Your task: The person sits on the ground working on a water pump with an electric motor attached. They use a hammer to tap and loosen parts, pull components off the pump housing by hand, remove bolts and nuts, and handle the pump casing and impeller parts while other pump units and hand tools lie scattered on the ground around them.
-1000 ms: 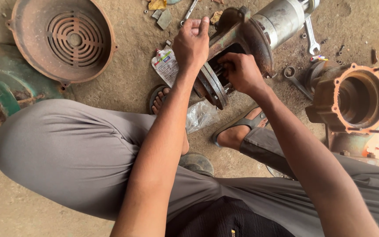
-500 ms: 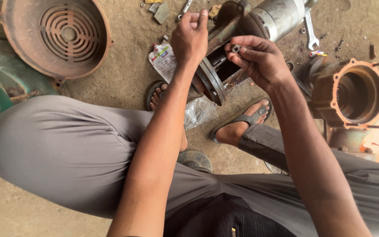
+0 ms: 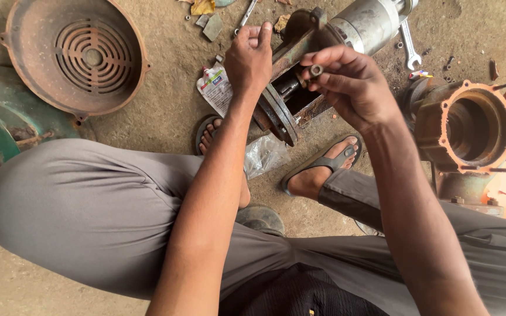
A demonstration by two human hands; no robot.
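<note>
The small bolt (image 3: 315,71) sits pinched between the thumb and the fingertips of the right hand (image 3: 352,88), just above the rusty bracket (image 3: 300,47) of the pump part lying on the ground. The left hand (image 3: 252,61) rests on the rim of this bracket, its fingers curled together over the edge to steady it. I judge that the step in hand is the fitting or the removing of this bolt at the flange (image 3: 276,114); which of the two, I cannot tell. A next move would need the bolt held straight to its hole and the bracket kept from rolling.

Beside the bracket lies the grey metal cylinder (image 3: 370,23), and near it a wrench (image 3: 410,50) on the dirt. To the right stands an orange housing (image 3: 469,126) with studs; to the left a round rusty grille cover (image 3: 77,55). A white pouch (image 3: 215,88) and a clear plastic bag (image 3: 265,155) lie near the feet in sandals, close to the work.
</note>
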